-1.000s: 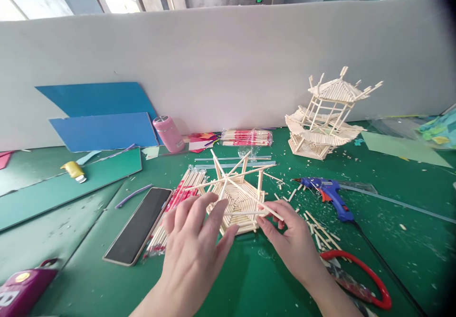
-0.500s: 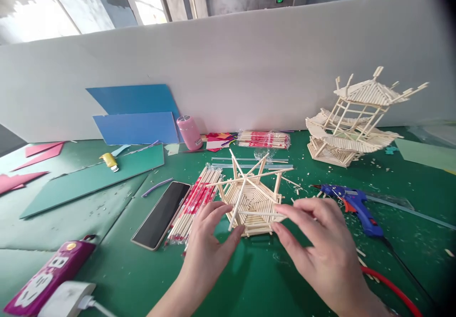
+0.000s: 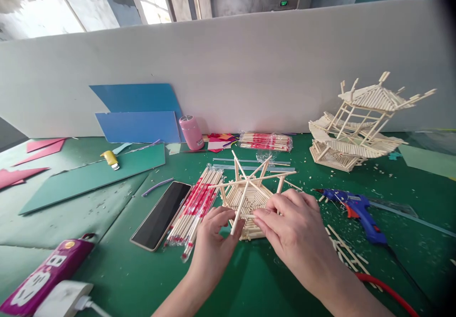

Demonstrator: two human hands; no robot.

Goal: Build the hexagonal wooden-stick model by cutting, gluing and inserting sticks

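In front of me stands a small wooden-stick structure (image 3: 249, 198), with a woven-looking round base, short posts and long sticks crossing on top like a star. My right hand (image 3: 294, 229) pinches a thin wooden stick (image 3: 248, 216) at the structure's near side, thumb and fingertips together. The stick's other end lies between the thumb and fingers of my left hand (image 3: 217, 236), partly hidden by a slanting top stick. Close by on the left is a bundle of wooden sticks (image 3: 195, 203) in clear wrap with red bands.
A taller stick pavilion (image 3: 359, 127) stands back right, a blue glue gun (image 3: 356, 208) below it with loose sticks (image 3: 349, 255) nearby. Left lie a phone (image 3: 162, 215), a yellow cutter (image 3: 110, 159) and a purple power bank-like case (image 3: 46, 276). A pink jar (image 3: 191, 133) is behind.
My right hand has moved left and inward along the near side, its fingertips now close to my left hand's. Loose sticks at the right have come into sight. The view has shifted slightly.
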